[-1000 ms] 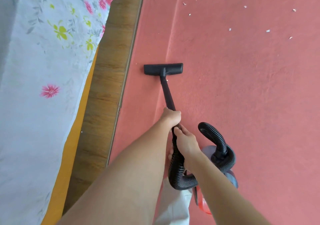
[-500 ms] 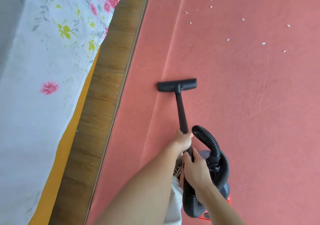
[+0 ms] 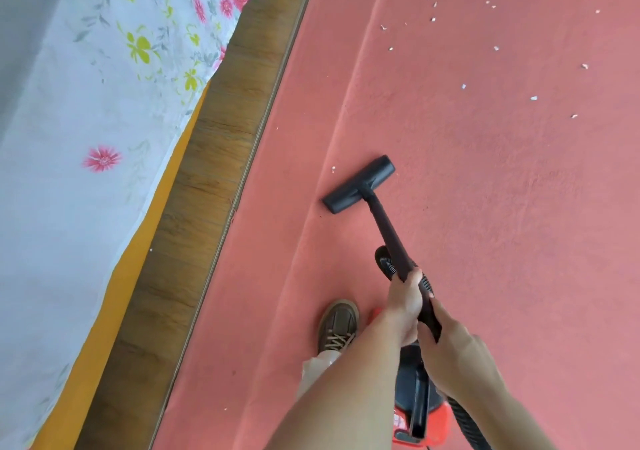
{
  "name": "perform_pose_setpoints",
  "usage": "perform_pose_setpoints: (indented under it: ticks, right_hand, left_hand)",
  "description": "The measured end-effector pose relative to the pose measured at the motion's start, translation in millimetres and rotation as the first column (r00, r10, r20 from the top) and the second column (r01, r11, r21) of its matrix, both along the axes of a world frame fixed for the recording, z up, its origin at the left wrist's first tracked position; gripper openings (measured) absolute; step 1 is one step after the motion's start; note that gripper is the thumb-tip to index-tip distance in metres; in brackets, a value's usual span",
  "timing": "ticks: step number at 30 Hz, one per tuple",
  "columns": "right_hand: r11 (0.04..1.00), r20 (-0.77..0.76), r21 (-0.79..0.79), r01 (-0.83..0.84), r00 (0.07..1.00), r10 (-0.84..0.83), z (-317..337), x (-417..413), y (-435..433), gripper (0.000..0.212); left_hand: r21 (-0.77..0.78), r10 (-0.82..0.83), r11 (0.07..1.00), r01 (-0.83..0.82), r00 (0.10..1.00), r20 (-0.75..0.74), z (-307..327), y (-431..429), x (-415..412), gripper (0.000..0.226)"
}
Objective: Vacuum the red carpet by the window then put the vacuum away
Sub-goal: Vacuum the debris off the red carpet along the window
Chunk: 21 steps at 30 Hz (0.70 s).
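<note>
The red carpet (image 3: 485, 207) fills the right of the view. A black vacuum wand (image 3: 388, 228) slants up-left to its flat nozzle (image 3: 358, 184), which lies on the carpet at an angle. My left hand (image 3: 405, 297) grips the wand further up. My right hand (image 3: 450, 349) grips it just behind, where the ribbed hose (image 3: 384, 262) joins. The red and black vacuum body (image 3: 415, 408) sits under my arms, partly hidden. Several white scraps (image 3: 533, 98) dot the carpet at the upper right.
A strip of wooden floor (image 3: 214, 172) runs along the carpet's left edge. Beyond it a floral white sheet (image 3: 86, 120) hangs over an orange bed base (image 3: 114, 293). My brown laced shoe (image 3: 337, 325) stands on the carpet by the vacuum body.
The nozzle has been drawn back towards me and to the right, and has turned to a slant. My shoe has come into view.
</note>
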State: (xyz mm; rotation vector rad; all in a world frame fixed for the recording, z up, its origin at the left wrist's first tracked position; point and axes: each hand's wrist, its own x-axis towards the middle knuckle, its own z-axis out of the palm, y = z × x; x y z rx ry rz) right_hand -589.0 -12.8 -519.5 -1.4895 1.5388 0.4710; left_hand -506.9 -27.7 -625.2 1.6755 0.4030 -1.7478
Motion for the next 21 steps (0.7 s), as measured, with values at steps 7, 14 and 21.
perform_pose_setpoints:
  ticks: [7, 14, 21]
  right_hand:
    - [0.963, -0.094, -0.138, -0.233, 0.971, 0.221, -20, 22, -72, 0.047]
    - [0.891, -0.221, -0.239, -0.386, 0.915, 0.337, -28, 12, -127, 0.033]
    - [0.915, -0.026, -0.13, -0.382, 0.924, 0.382, -26, -6, -120, 0.03]
  left_hand:
    - [-0.05, 0.09, 0.995, -0.09, 0.996, 0.005, 3, -66, 32, 0.027]
    - [-0.043, -0.087, 0.995, 0.09, 0.994, 0.071, 15, -127, 41, 0.033]
    - [0.017, -0.051, 0.999, 0.049, 0.989, 0.137, 6, -100, 20, 0.045]
